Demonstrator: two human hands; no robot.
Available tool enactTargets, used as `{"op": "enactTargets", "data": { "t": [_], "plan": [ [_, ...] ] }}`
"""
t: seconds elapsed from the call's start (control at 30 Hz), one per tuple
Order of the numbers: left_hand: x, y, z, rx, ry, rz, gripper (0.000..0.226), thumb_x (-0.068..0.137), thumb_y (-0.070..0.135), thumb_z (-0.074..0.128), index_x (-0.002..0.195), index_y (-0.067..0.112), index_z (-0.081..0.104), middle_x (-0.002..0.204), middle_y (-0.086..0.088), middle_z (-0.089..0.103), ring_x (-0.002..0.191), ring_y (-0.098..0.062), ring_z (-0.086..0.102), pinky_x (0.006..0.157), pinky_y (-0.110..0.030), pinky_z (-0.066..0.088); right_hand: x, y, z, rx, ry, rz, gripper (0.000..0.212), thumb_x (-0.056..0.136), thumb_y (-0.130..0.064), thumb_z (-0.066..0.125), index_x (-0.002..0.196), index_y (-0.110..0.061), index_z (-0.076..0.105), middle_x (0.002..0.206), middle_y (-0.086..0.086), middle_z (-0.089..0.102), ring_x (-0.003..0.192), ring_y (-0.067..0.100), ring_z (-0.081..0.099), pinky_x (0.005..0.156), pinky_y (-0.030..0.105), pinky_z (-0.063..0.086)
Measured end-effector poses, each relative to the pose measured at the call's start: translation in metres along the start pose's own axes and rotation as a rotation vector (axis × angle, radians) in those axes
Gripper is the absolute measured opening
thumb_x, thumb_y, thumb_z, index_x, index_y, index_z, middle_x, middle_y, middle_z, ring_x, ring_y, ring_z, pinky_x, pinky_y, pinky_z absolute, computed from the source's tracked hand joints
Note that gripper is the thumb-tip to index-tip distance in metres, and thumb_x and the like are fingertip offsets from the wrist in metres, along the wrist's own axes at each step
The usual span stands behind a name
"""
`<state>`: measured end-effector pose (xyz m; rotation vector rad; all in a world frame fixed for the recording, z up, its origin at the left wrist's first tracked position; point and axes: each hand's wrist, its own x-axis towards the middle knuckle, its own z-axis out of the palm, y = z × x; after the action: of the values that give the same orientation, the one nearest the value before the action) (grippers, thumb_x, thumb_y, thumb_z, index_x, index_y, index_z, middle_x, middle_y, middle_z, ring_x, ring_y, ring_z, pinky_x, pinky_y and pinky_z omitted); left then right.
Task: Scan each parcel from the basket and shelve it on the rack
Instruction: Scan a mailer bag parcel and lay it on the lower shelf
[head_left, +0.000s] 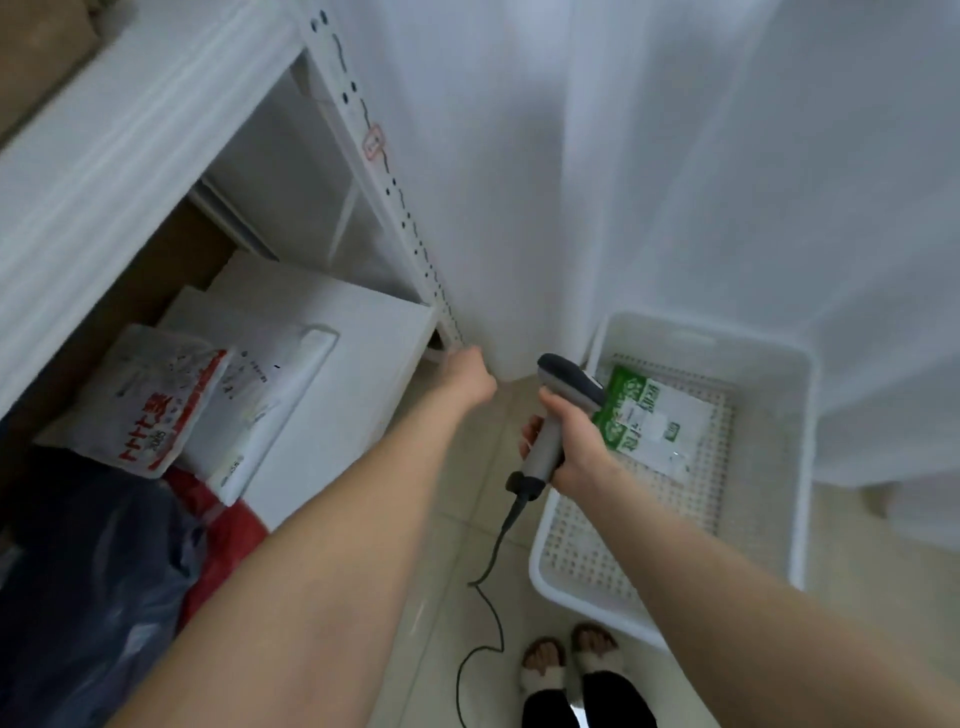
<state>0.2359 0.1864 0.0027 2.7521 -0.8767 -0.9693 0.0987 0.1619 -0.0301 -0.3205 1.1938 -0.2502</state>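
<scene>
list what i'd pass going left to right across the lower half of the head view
dark blue bag → red-lettered parcel → white box → left hand → scanner gripped by the right hand → green-and-white parcel → right wall of the basket

White curtain (649, 182) hanging as backdrop, its hem near the beige tiled floor (457, 530); pair of fluffy open-toed slippers (592, 670), worn, at lower centre.

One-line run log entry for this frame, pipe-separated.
right hand: grips scanner | left hand: out by rack post, grip unclear | basket: one green-and-white parcel inside
</scene>
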Motion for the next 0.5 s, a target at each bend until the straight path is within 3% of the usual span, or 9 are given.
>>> {"op": "enactTargets", "data": {
  "t": [0.27,0.5],
  "plan": [
    [0.014,0.096,0.079,0.085,-0.134,0.214,0.047,0.094,0.013,0.048,0.140,0.009,0.042,0.142,-0.019,0.038,0.129,-0.032,0.042,0.106,-0.034,0.034,0.008,-0.033,-0.107,0.249,0.169,-0.044,0.018,0.089,-0.023,0.069,0.087,-0.007,0.060,0.067,0.005,0.057,0.062,0.016,0.058,0.058,0.030,0.051],
    [0.027,0.163,0.159,0.144,-0.217,0.315,0.040,0.093,0.014,0.049,0.133,0.007,0.049,0.138,-0.017,0.044,0.125,-0.031,0.047,0.101,-0.033,0.038,0.040,-0.059,-0.200,0.376,0.268,-0.073,0.021,0.090,-0.024,0.068,0.100,-0.008,0.058,0.072,0.006,0.058,0.066,0.017,0.059,0.060,0.032,0.052]
  ]
}}
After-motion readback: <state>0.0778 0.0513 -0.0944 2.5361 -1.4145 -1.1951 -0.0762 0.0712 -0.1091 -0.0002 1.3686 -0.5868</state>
